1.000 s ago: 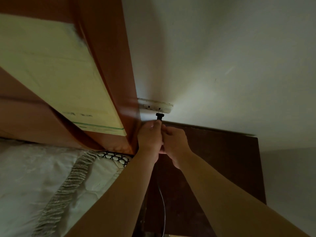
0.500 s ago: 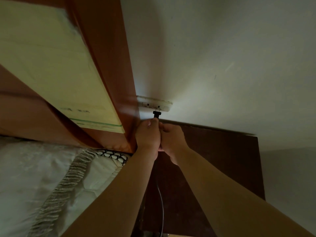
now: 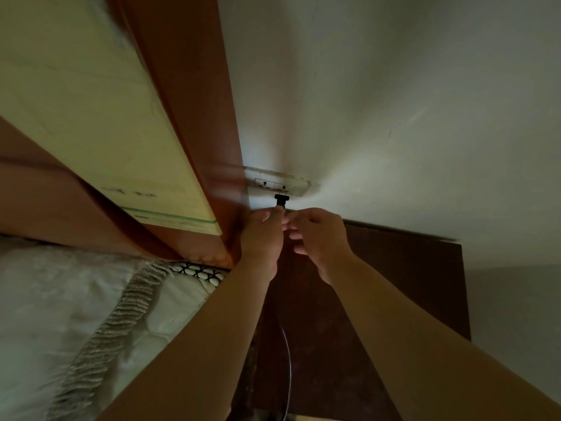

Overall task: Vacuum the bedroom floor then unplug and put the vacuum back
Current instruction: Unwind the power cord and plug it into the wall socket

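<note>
Black plug (image 3: 280,200) of the vacuum sits directly under the white wall socket (image 3: 277,185), its flat head against the lower edge of the socket plate. Whether its pins are seated cannot be told from this angle. The left grip (image 3: 262,235), a bare hand, comes up from below the socket and pinches the plug's neck between thumb and curled fingers. The right grip (image 3: 318,238) is just to the right of it, below the socket, with its fingers bent inward and their tips close to the left grip. Whether it holds the plug or the cord cannot be told.

The thin black cord (image 3: 287,360) drops from under the left grip, straight down below the socket, between the two forearms, and leaves the picture at the bottom edge. It runs over a dark brown wooden surface (image 3: 409,284) that stands against the white wall (image 3: 394,101) below and to the right of the socket.

Left of the socket, an orange-brown headboard (image 3: 188,117) touches the plate's edge. Further left, a pale yellow board (image 3: 91,117) leans on it, bearing a green stripe and faint printing too dim to read. Below and left of the socket lies a bed (image 3: 45,299) with a white cover and a fringed trim (image 3: 121,314).
</note>
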